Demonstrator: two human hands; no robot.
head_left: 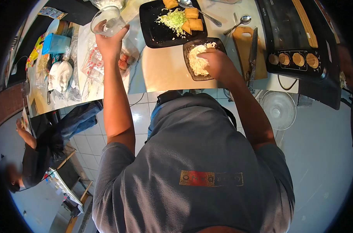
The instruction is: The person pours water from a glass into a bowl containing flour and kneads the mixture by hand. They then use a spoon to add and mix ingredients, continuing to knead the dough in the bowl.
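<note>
My left hand [111, 39] is wrapped round a clear glass cup [107, 19], held over the counter at the upper left. At the centre right, the fingers of my right hand [217, 62] reach into a dark square bowl [218, 44] of pale, crumbly mixture [198, 62]. Those fingertips are partly hidden, and what they hold cannot be made out. Behind the bowl lies a black square plate [151, 25] with chopped green vegetable [172, 21], golden fried pieces [191, 13] and a metal spoon [210, 17].
Right of the bowl are a wooden board [242, 44], a long knife [253, 54], a spoon [244, 20] and a black appliance with knobs [299, 59]. Plastic bags [94, 64] and a blue container [56, 43] lie left. Another person [40, 155] is at the far left.
</note>
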